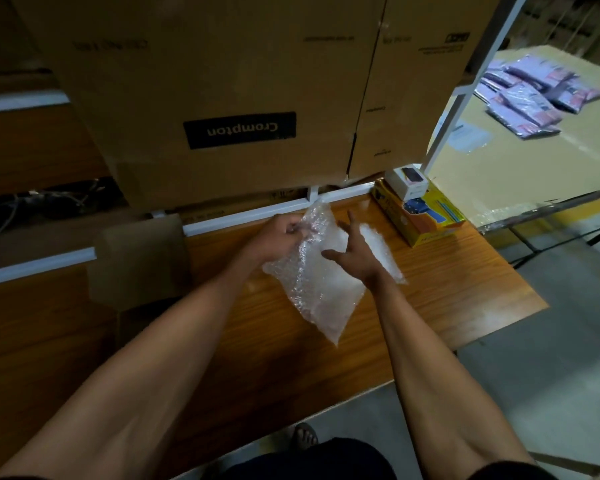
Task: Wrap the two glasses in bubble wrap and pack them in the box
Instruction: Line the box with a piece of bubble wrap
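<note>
While no glass can be made out through the plastic, the task reads as at the wrapping stage, with nothing yet visibly packed.

Landmark: wooden table [447, 292].

- Bubble wrap [321, 289]: one bundle, held just above the middle of the table, its lower end hanging toward the near edge. A second strip or loose flap of bubble wrap [383, 252] shows just right of the bundle; whether it is a separate piece or part of the same sheet cannot be told.
- Glasses: none countable. The bundle looks filled, so one may be inside, but that is a judgement only.
- Box [139, 258]: one small open cardboard box, at the table's left end, flaps up. Its inside is not visible.
- Left hand [278, 235]: fingers curled, pinching the bundle's upper left edge.
- Right hand [352, 252]: fingers spread and mostly straight, resting against the bundle's right side, gripping nothing.

Done, as judged: at most one glass partly wrapped. Left: closing this bundle, wrapping the other glass, placing both in the box.

Other items:
- Yellow carton [426, 213]: one, at the table's far right corner.
- Small white box [407, 183]: one, on top of the yellow carton.
- Large cardboard cartons [205, 98]: two visible, on the rack behind the table.
- Purple packets [534, 95]: several, well beyond the table to the right.
</note>
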### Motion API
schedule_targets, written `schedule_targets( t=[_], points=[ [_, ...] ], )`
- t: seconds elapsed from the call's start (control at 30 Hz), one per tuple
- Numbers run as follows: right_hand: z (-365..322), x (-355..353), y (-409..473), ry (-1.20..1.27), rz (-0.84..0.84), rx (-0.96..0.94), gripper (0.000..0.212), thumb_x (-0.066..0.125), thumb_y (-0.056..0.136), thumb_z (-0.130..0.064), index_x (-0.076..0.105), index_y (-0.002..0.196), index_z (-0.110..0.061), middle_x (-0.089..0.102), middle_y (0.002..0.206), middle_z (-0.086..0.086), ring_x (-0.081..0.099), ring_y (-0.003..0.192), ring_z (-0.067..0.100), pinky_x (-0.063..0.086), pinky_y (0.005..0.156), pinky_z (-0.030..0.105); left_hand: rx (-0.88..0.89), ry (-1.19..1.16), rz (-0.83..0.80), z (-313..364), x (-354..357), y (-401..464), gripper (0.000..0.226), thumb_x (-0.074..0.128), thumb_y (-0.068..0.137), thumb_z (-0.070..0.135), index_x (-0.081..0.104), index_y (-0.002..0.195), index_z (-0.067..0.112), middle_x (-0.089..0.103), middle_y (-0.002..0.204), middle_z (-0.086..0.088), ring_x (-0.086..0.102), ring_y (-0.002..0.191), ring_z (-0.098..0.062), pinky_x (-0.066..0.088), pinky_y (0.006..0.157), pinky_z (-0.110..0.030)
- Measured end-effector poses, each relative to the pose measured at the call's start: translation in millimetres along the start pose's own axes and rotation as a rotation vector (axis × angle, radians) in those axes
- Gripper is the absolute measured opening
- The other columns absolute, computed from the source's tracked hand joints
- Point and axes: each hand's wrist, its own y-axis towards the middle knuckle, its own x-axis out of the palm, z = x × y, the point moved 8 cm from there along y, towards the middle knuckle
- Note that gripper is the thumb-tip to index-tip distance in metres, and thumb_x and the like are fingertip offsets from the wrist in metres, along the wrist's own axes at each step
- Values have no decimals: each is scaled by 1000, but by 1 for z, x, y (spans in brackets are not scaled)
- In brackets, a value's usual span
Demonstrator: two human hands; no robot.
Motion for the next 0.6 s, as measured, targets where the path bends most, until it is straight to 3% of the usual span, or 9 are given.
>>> schedule_targets(
  t=[0.07,0.13,0.2,0.27,0.33,0.4,0.53,0.6],
  points=[
    [-15,14,-5,74,-141,38,92,82,89,-20,29,164,-26,55,151,1,51,138,18,47,109,38,14,13,-33,6,-16,-9,16,65,104,22,70,119,23,68,112,15,64,105,-1,58,88,-29],
    [-29,23,-9,138,-203,21,57,79,92,-18,59,145,-22,70,132,-4,62,127,16,50,107,38,15,4,-29,9,-35,-16,38,72,99,34,65,133,17,72,125,4,68,113,-10,59,86,-31],
    [-44,32,-18,226,-230,1,28,73,98,-18,73,125,-14,77,120,-3,69,117,14,53,104,35,-11,-49,13,7,-57,-26,48,77,95,38,61,137,20,73,126,1,71,112,-16,59,89,-37],
    [-61,39,-31,305,-246,-11,13,68,102,-21,77,107,-14,79,105,-4,73,106,12,56,92,29,-8,-121,71,7,-80,-36,41,76,95,33,64,132,22,74,122,2,72,109,-17,58,90,-39],
    [-72,43,-39,355,-226,0,13,67,102,-30,75,96,-22,77,103,-7,71,105,11,57,89,31,-4,-222,143,4,-101,-46,35,75,95,31,67,128,23,73,121,1,70,110,-19,57,92,-40],
    [-78,47,-45,409,-187,38,18,69,100,-37,72,109,-22,74,117,-7,69,104,9,56,87,33,-32,-357,222,-9,-118,-58,39,77,91,41,70,125,23,74,120,0,69,112,-22,57,97,-42],
    [-93,55,-53,488,-98,75,29,71,99,-39,66,122,-22,72,124,1,67,103,16,51,84,36,-145,-679,167,-49,-119,-80,94,87,65,73,61,142,26,64,143,-6,60,131,-32,48,110,-52],
    [-101,59,-56,533,-51,58,26,69,101,-34,66,123,-21,73,117,2,69,90,10,52,76,33,-187,-767,139,-61,-110,-97,102,83,67,74,50,152,27,56,146,-9,58,124,-28,45,109,-45]
  ],
)
